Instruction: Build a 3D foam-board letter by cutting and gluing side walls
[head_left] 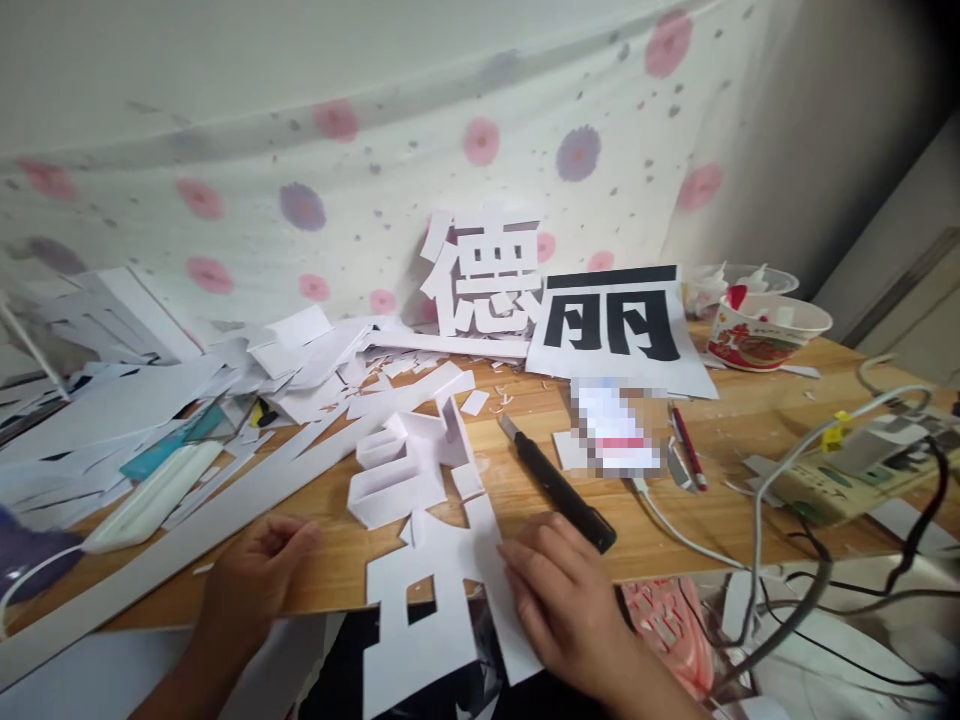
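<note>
While left hand (262,560) curls — right hand (559,590) touches strip (495,585).

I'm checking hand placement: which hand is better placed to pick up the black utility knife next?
Probably the right hand: it is close to the black utility knife, though it touches the white cutout. The left hand, loosely curled, is farther off, on the cutout's other side.

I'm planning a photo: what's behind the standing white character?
Behind the standing white character, the flowered sheet shows past its upper edges; whatever its strokes cover can't be seen.
</note>
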